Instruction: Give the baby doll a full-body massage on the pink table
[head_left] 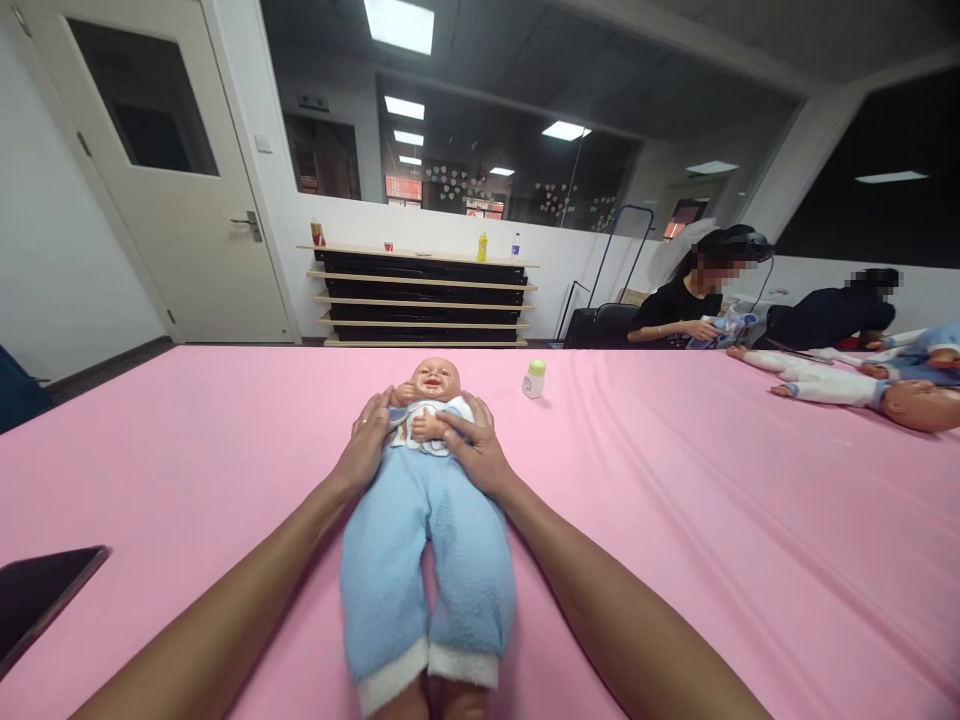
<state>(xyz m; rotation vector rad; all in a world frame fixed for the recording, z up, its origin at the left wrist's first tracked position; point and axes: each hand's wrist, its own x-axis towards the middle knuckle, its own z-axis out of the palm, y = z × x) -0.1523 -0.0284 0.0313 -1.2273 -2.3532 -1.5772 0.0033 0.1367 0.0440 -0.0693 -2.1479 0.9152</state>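
the doll [426, 490] lies face up on the pink table cover [225, 430], directly in front of the person, head at the far end and legs toward the near edge; it wears a white printed top [406, 436] and light blue trousers [386, 570] with white cuffs; left hand [366, 442]: placed along the left side of the doll's torso, fingers extended, a ring on one finger; right hand [480, 447]: placed along the opposite side, fingers extended, thumb laid inward over the torso beside the doll's small hand; neither hand is closed into a grip; applied pressure cannot be told; a white bottle [533, 383] with a green cap stands upright to the right of the doll's head, apart from it; a dark flat object [45, 595] lies at the left edge; at far right, beyond other dolls [847, 385], a seated co-worker [664, 308] holds a blue-and-white item [726, 327]
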